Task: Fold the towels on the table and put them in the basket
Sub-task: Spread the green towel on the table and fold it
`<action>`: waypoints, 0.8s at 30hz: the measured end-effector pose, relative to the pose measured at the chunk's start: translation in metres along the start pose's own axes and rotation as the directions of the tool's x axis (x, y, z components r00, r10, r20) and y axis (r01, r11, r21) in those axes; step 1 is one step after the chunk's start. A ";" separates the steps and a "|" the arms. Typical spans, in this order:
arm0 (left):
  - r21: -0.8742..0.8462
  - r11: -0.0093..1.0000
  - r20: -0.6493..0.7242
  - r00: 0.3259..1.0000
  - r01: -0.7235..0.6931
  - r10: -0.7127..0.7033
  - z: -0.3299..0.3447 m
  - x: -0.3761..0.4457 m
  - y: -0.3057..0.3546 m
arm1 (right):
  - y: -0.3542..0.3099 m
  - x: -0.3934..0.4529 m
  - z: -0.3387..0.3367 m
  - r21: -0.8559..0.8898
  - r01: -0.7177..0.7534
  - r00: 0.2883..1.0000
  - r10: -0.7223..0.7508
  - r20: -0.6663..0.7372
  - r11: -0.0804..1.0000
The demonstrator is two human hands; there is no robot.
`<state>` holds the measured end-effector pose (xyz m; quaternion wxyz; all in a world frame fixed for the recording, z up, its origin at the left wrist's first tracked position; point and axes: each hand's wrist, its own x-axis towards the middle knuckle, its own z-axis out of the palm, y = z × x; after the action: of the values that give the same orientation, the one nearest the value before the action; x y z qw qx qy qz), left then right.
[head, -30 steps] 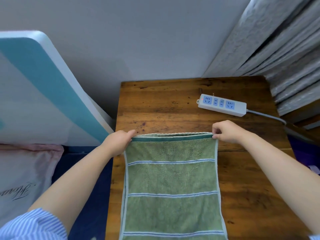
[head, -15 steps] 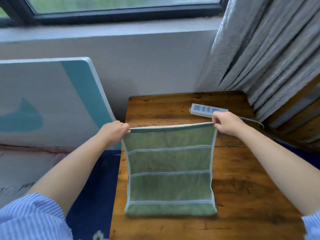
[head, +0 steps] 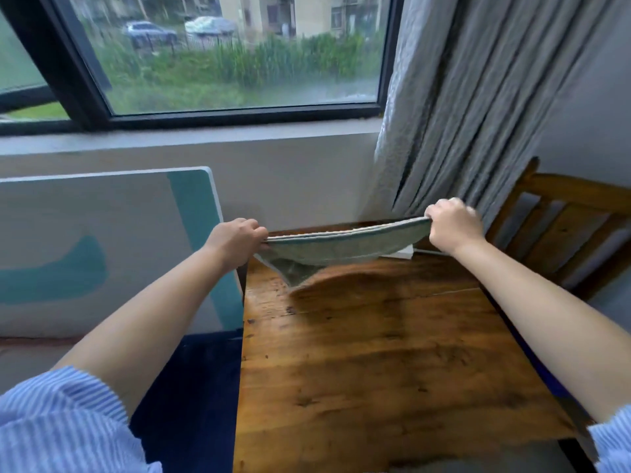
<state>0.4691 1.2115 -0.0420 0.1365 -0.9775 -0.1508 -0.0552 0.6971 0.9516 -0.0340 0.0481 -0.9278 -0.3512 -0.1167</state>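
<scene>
A green striped towel (head: 336, 249) hangs in the air above the far end of the wooden table (head: 386, 353), stretched nearly flat and seen edge-on, with one corner drooping below. My left hand (head: 235, 242) grips its left corner and my right hand (head: 450, 223) grips its right corner, both with fingers curled. The towel does not touch the table. No basket is in view.
A white power strip (head: 404, 252) peeks out under the towel at the table's far right. A white and teal board (head: 112, 247) leans against the wall on the left. Grey curtains (head: 478, 107) hang at the right, above a wooden chair (head: 566, 233).
Both hands have lifted the towel off the table and swung it up and forward, so it now floats nearly level. The view has tilted up to show the window.
</scene>
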 end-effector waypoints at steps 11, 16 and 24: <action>-0.215 0.956 -0.068 0.974 0.198 -0.216 -0.008 -0.019 0.021 | 0.006 -0.028 -0.024 0.166 -0.172 0.985 0.168 0.036 0.971; -0.007 0.986 0.137 0.976 0.169 -0.166 -0.005 -0.005 0.026 | 0.004 -0.018 -0.015 0.042 -0.170 0.959 0.156 0.235 0.985; -0.109 0.950 -0.025 0.955 0.291 -0.296 0.005 0.021 0.013 | 0.007 0.024 0.011 0.143 -0.075 0.996 0.068 0.050 0.987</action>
<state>0.4938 1.2071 -0.0469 0.0788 -0.9487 -0.2886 -0.1024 0.7209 0.9639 -0.0387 0.1116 -0.9362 -0.3263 -0.0685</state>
